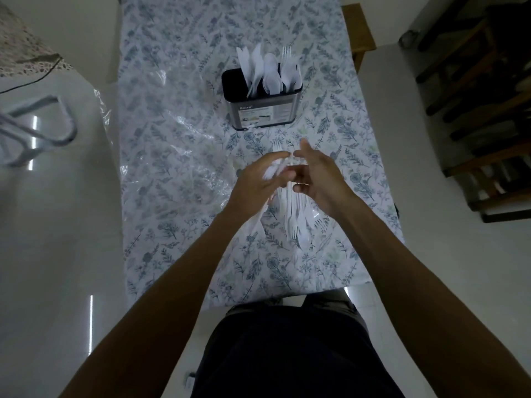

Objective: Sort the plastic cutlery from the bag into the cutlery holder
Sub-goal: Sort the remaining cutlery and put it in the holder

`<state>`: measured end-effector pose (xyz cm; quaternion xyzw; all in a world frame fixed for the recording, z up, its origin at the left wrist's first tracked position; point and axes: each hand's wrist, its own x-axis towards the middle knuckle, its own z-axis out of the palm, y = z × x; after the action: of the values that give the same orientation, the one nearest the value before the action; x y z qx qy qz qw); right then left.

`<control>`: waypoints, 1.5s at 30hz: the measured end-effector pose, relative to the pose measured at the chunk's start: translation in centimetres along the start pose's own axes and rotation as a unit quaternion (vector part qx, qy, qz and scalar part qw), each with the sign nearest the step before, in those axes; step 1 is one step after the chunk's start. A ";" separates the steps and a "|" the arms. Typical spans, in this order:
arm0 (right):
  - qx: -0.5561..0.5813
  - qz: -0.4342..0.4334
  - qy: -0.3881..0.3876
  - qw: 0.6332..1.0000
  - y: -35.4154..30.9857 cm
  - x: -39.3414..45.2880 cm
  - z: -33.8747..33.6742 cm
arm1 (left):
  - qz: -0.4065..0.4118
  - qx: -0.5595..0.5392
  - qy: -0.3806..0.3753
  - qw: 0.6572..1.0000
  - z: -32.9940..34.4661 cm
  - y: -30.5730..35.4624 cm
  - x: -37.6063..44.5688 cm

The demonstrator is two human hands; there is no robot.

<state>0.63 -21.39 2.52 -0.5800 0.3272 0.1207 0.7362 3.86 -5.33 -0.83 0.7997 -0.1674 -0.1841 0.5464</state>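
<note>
A metal cutlery holder (260, 110) stands upright at the far middle of the table, with white plastic knives, spoons and forks (268, 70) sticking out of it. Below my hands lies a loose pile of white plastic cutlery (297, 222), mostly forks. My left hand (260, 182) is closed around a bundle of white cutlery, with fork tines (277, 145) showing above the fingers. My right hand (317, 173) is right beside it, fingers apart, its fingertips touching the same bundle. The clear plastic bag (178, 145) lies flattened on the table to the left.
The table wears a white cloth with a blue leaf print (258, 268). A grey metal chair frame (43, 130) is on the floor at the left. Dark wooden stairs (488, 124) rise at the right. A wooden chair back (360, 27) shows beyond the table's far right corner.
</note>
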 end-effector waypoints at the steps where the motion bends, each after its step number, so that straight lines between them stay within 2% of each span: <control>1: -0.019 -0.005 -0.005 1.000 0.5 0.1 -0.5 | -0.014 -0.027 0.015 0.999 0.0 -0.2 0.0; 2: -0.092 -0.028 0.008 0.995 1.1 0.0 -1.2 | -0.038 -0.059 0.031 0.997 0.1 -0.7 -0.1; 3: -0.215 -0.052 0.032 0.975 2.6 0.2 -2.2 | -0.069 -0.092 0.047 0.992 0.1 -1.2 -0.2; 5: -0.446 -0.043 0.064 0.891 5.9 0.0 -4.0 | -0.138 -0.169 0.075 0.973 0.2 -2.4 -0.5; 6: -0.506 -0.005 0.054 0.861 7.8 -0.2 -4.7 | -0.168 -0.219 0.088 0.957 0.2 -2.8 -0.7; 8: -0.544 0.060 0.019 0.837 11.1 -1.2 -5.2 | -0.206 -0.309 0.105 0.923 0.1 -3.2 -1.1; 10: -0.543 0.062 0.024 0.837 12.9 -2.0 -4.9 | -0.225 -0.353 0.102 0.903 0.0 -3.5 -1.4; 14: -0.516 0.048 0.073 0.852 12.5 -2.6 -3.9 | -0.228 -0.355 0.083 0.903 0.0 -3.7 -1.5; 16: -0.529 0.030 0.077 0.845 10.8 -2.8 -4.1 | -0.216 -0.354 0.088 0.906 0.1 -3.5 -1.2; 18: -0.586 0.001 0.088 0.805 8.4 -3.6 -4.5 | -0.210 -0.349 0.084 0.909 0.1 -2.9 -0.8; 21: -0.686 -0.071 0.140 0.710 3.6 -4.8 -4.9 | -0.207 -0.344 0.065 0.914 0.1 -1.4 -0.6; 23: -0.714 -0.141 0.192 0.658 0.5 -5.4 -4.8 | -0.181 -0.314 0.062 0.930 0.1 -0.7 -0.2; 25: -0.708 -0.216 0.193 0.644 -1.9 -5.4 -4.4 | -0.150 -0.274 0.057 0.948 0.1 -0.1 0.4; 27: -0.679 -0.283 0.118 0.667 -3.7 -4.7 -3.7 | -0.123 -0.223 0.040 0.966 -0.1 0.8 0.9; 30: -0.590 -0.324 0.003 0.740 -4.9 -3.7 -1.9 | -0.092 -0.196 0.000 0.976 0.1 2.1 1.1; 35: -0.416 -0.301 -0.007 0.858 -3.7 -2.5 0.4 | -0.092 -0.263 0.023 0.960 0.5 1.7 -0.1; 38: -0.380 -0.259 0.008 0.888 -2.7 -2.2 0.2 | -0.120 -0.269 0.052 0.954 0.1 0.8 -0.9; 41: -0.284 -0.188 -0.034 0.940 -1.9 -2.2 -0.1 | -0.112 -0.259 0.063 0.957 0.0 0.1 -1.5; 45: -0.232 -0.152 -0.061 0.959 -1.3 -2.3 0.3 | -0.119 -0.317 0.046 0.940 0.0 1.3 -1.8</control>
<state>-0.26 -21.08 4.97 -0.7692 0.1524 0.1151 0.6098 2.19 -4.93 0.56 0.6064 0.0214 -0.2542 0.7531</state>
